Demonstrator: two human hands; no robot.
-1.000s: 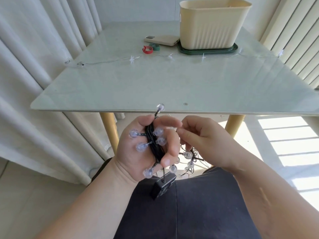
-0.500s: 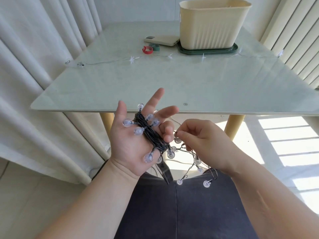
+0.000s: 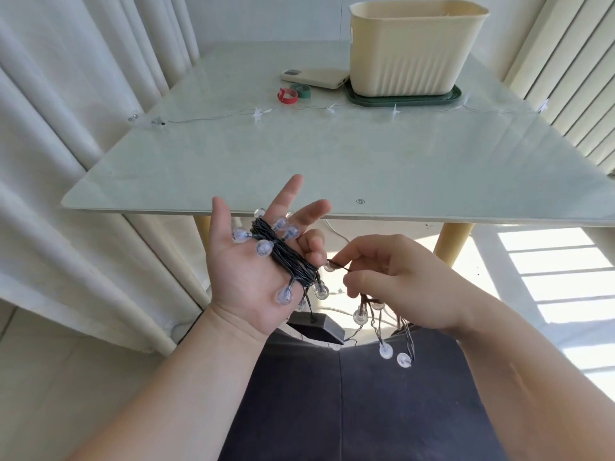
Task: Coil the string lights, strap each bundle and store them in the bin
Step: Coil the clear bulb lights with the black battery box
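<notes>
A dark-wired string of round clear bulbs [image 3: 286, 257] is wound in a coil across the palm of my left hand [image 3: 253, 264], below the table's front edge. That hand's thumb and two fingers are spread straight; the other fingers curl by the coil. My right hand [image 3: 396, 281] pinches the loose wire just right of the coil, and several bulbs hang beneath it. A black battery box [image 3: 316, 326] dangles under the coil. A second string with white star lights [image 3: 329, 109] lies stretched across the table. The cream bin [image 3: 416, 48] stands at the back right.
A red strap [image 3: 287, 95] and a green strap [image 3: 300, 90] lie curled left of the bin. The bin sits on a dark green lid [image 3: 402, 96], with a cream power bank [image 3: 316, 77] beside it. Curtains hang left, blinds right. My dark-clothed lap is below.
My left hand has opened from a closed grip around the coil and its fingers are now spread. My right hand has drawn the loose wire out to the right of the coil.
</notes>
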